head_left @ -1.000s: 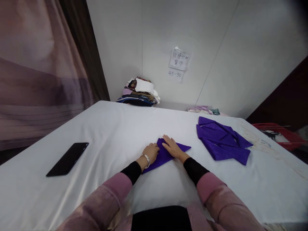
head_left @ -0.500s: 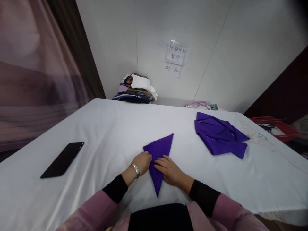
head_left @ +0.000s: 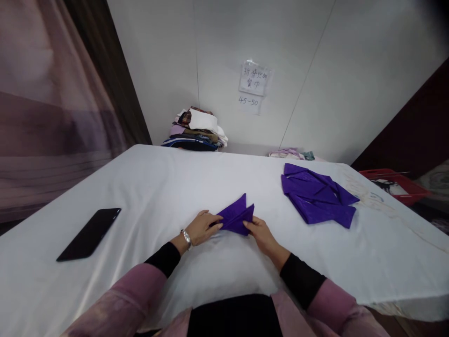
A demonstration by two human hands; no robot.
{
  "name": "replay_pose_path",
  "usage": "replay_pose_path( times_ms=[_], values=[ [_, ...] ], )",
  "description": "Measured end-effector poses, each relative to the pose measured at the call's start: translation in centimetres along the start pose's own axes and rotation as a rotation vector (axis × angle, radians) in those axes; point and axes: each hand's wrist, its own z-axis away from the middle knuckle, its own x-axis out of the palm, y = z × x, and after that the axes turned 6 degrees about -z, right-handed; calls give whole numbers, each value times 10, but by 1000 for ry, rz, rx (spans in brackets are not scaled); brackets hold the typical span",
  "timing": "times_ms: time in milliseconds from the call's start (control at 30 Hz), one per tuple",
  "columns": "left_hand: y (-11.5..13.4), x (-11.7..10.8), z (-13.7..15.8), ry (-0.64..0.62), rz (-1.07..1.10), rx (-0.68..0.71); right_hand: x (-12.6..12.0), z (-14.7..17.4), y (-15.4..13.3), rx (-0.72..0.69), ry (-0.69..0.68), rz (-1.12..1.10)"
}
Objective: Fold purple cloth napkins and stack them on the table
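Observation:
A folded purple cloth napkin [head_left: 234, 216] lies in front of me on the white tablecloth, with two pointed corners toward the upper right. My left hand [head_left: 202, 227], a silver bracelet at its wrist, grips the napkin's left end between thumb and fingers and partly covers that end. At the lower right corner, my right hand [head_left: 262, 235] pinches the folded layers between thumb and fingertips. Several more folded purple napkins [head_left: 317, 194] lie overlapping in a pile to the right.
A black tablet or phone [head_left: 89, 234] lies at the left on the white tablecloth [head_left: 157, 187]. Behind the table's far edge is a stack of folded clothes [head_left: 196, 128]. Paper signs [head_left: 253, 84] hang on the wall. A red basket [head_left: 414, 192] stands beyond the right edge.
The napkin's near point has been folded up toward the right, making a second point beside the first. My right hand has moved right to the corner; my left hand has shifted slightly left.

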Motion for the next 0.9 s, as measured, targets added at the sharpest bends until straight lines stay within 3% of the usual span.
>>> replay_pose_path(
  times_ms=[100, 233, 467, 900],
  values=[
    [0, 8, -2, 88, 66, -115, -9, -22, -6, 131, 91, -148],
    [-2, 25, -8, 201, 72, -255, -12, -49, -10, 175, 149, -84],
    [-2, 38, -15, 291, -10, -386, -14, -82, -2, 140, 253, 105],
    [-4, 41, -16, 308, 20, -445, -27, -112, 9, -18, 319, 514]
  ],
)
